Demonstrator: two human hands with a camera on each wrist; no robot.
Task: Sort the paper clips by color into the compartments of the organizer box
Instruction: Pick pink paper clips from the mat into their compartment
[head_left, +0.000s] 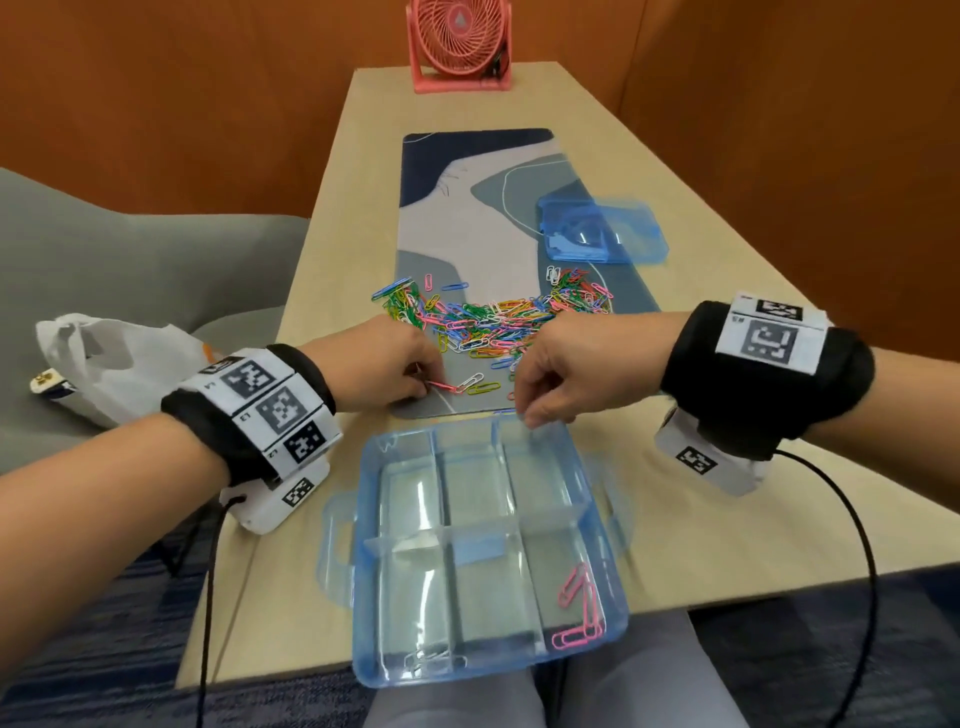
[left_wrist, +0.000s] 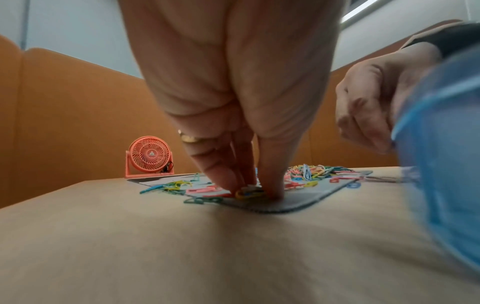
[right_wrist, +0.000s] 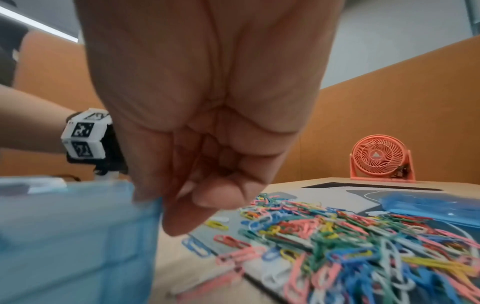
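A pile of mixed-colour paper clips (head_left: 498, 317) (right_wrist: 350, 236) lies on the desk mat (head_left: 467, 208). My left hand (head_left: 423, 382) (left_wrist: 255, 193) reaches down at the pile's near edge and pinches a red paper clip (head_left: 441, 385) lying on the mat. The clear blue organizer box (head_left: 363, 597) (right_wrist: 64, 236) sits at the table's near edge. Pink clips (head_left: 576, 608) lie in its near right compartment and white clips (head_left: 431, 660) in its near left one. My right hand (head_left: 527, 415) (right_wrist: 194, 205) hovers over the box's far rim, fingers curled, with nothing visible in them.
The box's blue lid (head_left: 602, 228) lies on the mat's right side beyond the pile. A pink desk fan (head_left: 460, 41) stands at the table's far end. A white plastic bag (head_left: 119, 364) rests on the grey seat to the left. Orange partitions enclose the table.
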